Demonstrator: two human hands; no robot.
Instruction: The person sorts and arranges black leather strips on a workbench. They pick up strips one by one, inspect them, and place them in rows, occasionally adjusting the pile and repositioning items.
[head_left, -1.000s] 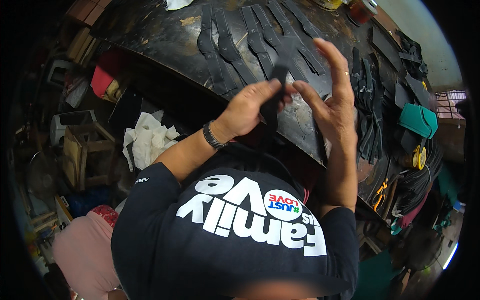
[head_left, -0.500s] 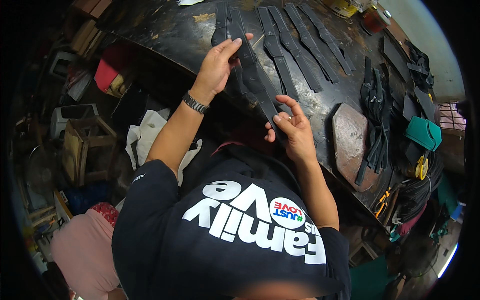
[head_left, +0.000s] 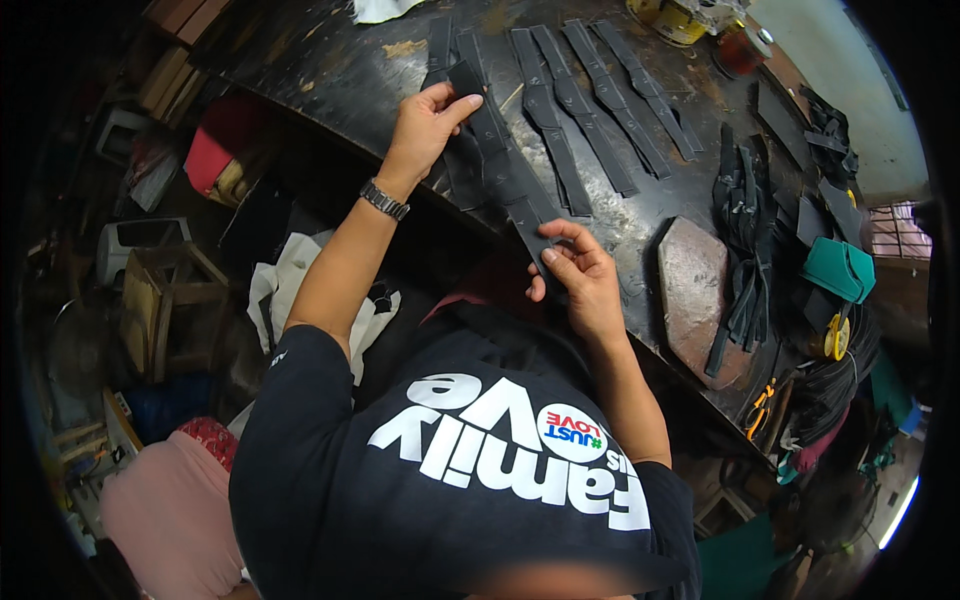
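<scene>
One left hand [head_left: 430,125]: fingers pinch the far end of a black strap [head_left: 497,165].
Strap: slants across near edge of bench [head_left: 330,80]; step looks like holding it out lengthwise.
Right hand [head_left: 585,275]: fingers pinch near end; moving it likely calls for both grips.
Strips [head_left: 605,92]: laid beyond, could snag.
Slab [head_left: 693,285]: crowds bench, right.
Bundle [head_left: 748,240]: partly over slab.

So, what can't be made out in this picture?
All in the head view:
- Underside of the held black strap: turned away from the camera.
- Some fingertips of the left hand: hidden behind that strap.
- Far end of the white cloth: cut off by the top edge.
- Small marks on the laid-out straps: too small to read.
</scene>
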